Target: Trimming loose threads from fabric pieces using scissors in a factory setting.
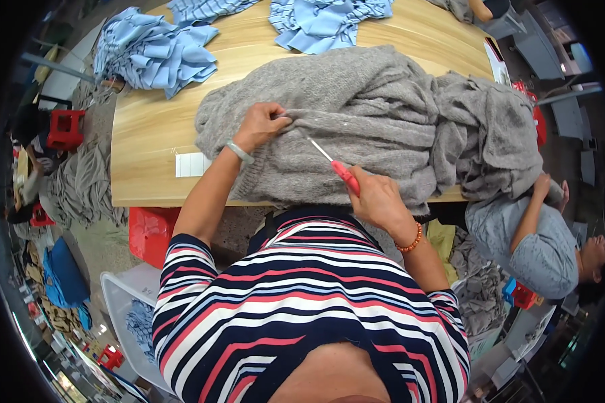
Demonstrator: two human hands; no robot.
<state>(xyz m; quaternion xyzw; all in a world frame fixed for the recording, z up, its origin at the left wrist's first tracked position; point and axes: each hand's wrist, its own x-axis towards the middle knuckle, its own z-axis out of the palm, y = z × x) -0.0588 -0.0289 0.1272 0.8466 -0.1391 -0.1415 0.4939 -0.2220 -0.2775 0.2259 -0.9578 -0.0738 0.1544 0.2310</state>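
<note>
A large heap of grey knitted garment (356, 87) lies across the table in front of me. My left hand (263, 124), with a pale bangle at its wrist, pinches a fold of this knit between thumb and fingers. In my right hand (382, 200) is a red-handled tool (345, 177) with a thin, pale straight shaft; an orange bead bracelet circles that wrist. The shaft slants up and left toward the pinched fold, over the knit. Its tip is too fine to make out, so I cannot tell whether it touches the yarn.
Pale blue garments (156, 52) are piled along the far side of the wooden table (141, 154). A white paper strip (191, 165) lies at its left. At right, a co-worker (534, 242) in grey has hands near the knit heap. A red stool (151, 235) stands below the near edge.
</note>
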